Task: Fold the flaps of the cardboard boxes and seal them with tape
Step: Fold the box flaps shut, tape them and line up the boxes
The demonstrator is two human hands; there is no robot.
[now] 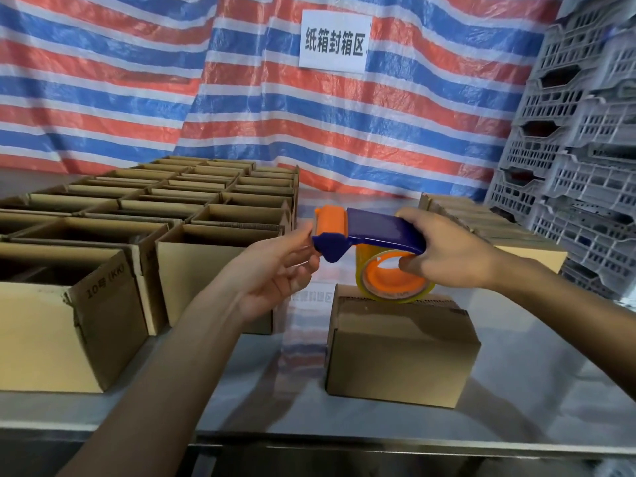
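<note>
A blue and orange tape dispenser [375, 232] with a yellowish tape roll [392, 284] hangs in the air above a small closed cardboard box [402, 349] on the metal table. My right hand [444, 253] grips the dispenser's blue handle, fingers curled into the roll's orange core. My left hand [275, 270] reaches to the dispenser's orange front end, its fingertips pinching there; whether they hold the tape's end I cannot tell. The roll's lower edge sits at the far top edge of the closed box.
Rows of open cardboard boxes [144, 215] fill the left of the steel table [516, 390]. More boxes [481, 225] stand at the back right, beside stacked grey plastic crates [578, 149]. A striped tarp with a white sign [335, 41] hangs behind.
</note>
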